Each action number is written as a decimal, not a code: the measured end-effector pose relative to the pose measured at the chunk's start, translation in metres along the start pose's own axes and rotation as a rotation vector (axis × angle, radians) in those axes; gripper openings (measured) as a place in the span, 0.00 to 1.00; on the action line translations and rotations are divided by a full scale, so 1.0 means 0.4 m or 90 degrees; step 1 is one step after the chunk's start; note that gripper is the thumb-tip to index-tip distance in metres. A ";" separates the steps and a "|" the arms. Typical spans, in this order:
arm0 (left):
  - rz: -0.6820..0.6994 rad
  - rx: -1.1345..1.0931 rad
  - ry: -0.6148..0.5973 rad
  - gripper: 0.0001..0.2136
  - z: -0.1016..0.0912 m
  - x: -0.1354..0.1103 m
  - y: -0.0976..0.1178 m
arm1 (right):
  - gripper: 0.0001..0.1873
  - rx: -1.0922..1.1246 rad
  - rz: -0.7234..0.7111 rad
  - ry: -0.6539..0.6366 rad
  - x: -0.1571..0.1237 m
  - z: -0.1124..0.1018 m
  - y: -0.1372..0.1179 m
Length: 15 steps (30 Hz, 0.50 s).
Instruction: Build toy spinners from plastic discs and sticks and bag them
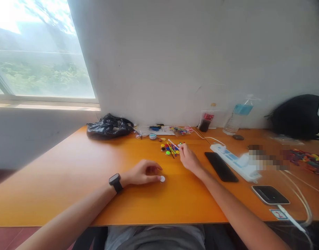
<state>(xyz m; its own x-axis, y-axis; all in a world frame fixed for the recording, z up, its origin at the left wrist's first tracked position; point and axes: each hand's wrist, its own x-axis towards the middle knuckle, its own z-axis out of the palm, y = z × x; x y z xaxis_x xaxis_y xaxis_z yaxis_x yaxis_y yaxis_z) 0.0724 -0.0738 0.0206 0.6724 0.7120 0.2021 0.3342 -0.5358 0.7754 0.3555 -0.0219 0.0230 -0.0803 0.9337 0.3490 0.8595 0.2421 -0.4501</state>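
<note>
My left hand point(144, 172), with a black watch point(115, 182) on the wrist, rests on the orange table point(71, 177), fingers curled and pinching a small white disc point(162, 178). My right hand point(188, 159) reaches forward to a small pile of coloured discs and sticks point(170, 148). Its fingers are pinched at the pile's right edge, on a small piece I cannot make out.
A black plastic bag point(108, 126) lies at the back left. Behind the pile are papers and small items point(162, 130), a dark cup point(205, 122) and a water bottle point(237, 118). To the right lie a black phone point(221, 166), a white power strip point(234, 161), a second device point(270, 194) and a black bag point(297, 116).
</note>
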 end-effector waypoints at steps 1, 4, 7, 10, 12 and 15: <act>0.004 0.003 0.000 0.26 0.000 0.000 0.000 | 0.08 0.084 -0.013 -0.008 0.003 0.002 0.002; 0.047 0.026 -0.007 0.27 0.001 0.001 0.002 | 0.14 0.338 -0.034 -0.058 0.003 0.012 -0.008; 0.097 0.071 -0.014 0.24 0.010 0.003 0.006 | 0.21 0.510 -0.026 -0.107 -0.005 0.016 -0.030; 0.110 0.107 -0.011 0.16 0.022 0.006 0.007 | 0.22 0.601 -0.014 -0.135 -0.016 0.007 -0.054; 0.101 0.125 0.006 0.12 0.026 0.008 0.005 | 0.22 0.637 -0.004 -0.146 -0.022 -0.003 -0.067; 0.070 0.149 0.058 0.09 0.023 0.009 -0.002 | 0.20 0.678 0.017 -0.155 -0.030 -0.015 -0.080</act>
<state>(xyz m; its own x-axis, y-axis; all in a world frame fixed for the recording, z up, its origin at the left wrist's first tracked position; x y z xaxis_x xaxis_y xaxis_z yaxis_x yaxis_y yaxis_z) 0.0806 -0.0749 0.0153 0.6540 0.6764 0.3387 0.4132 -0.6945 0.5891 0.3320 -0.0423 0.0381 -0.2671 0.9407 0.2089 -0.0058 0.2152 -0.9765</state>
